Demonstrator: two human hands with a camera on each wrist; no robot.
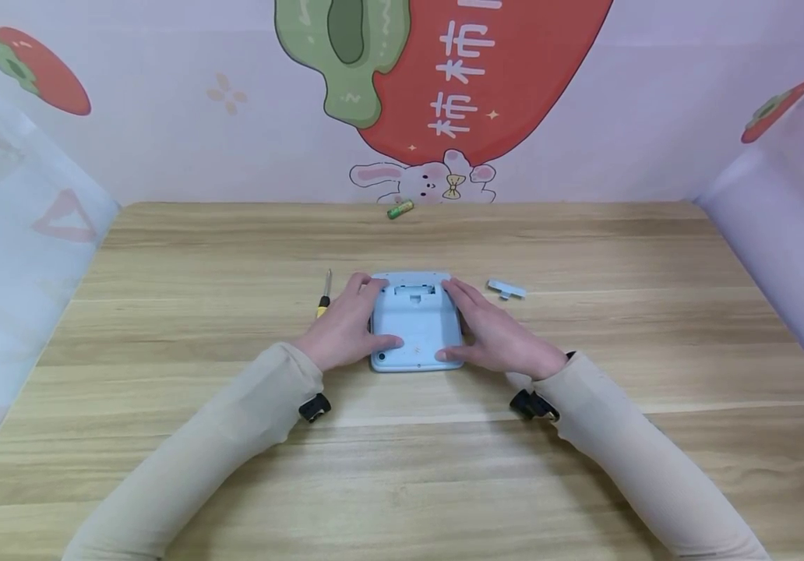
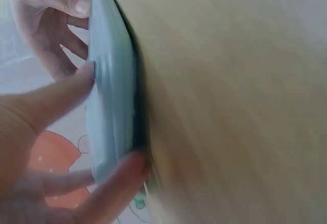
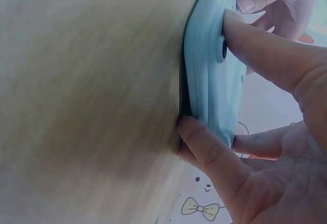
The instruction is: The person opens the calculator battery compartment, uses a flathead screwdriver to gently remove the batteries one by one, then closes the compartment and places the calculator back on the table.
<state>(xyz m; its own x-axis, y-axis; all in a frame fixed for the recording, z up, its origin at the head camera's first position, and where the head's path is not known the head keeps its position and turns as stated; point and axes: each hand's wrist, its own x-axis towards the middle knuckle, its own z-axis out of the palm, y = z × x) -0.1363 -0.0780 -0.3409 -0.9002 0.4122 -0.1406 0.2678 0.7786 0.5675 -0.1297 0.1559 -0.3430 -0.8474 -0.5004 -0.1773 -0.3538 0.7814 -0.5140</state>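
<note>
Head view looks down; close wrist views share the device (image 1: 417, 327).

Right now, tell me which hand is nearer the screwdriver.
Left. The left hand is close beside the screwdriver, partly covering it in the head view; the right hand is across the device.

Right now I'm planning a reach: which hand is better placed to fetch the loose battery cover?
Probably the right hand: the battery cover lies near it, right of the light-blue device. The left hand grips the device's opposite side and would reach across. The right must let go first.
</note>
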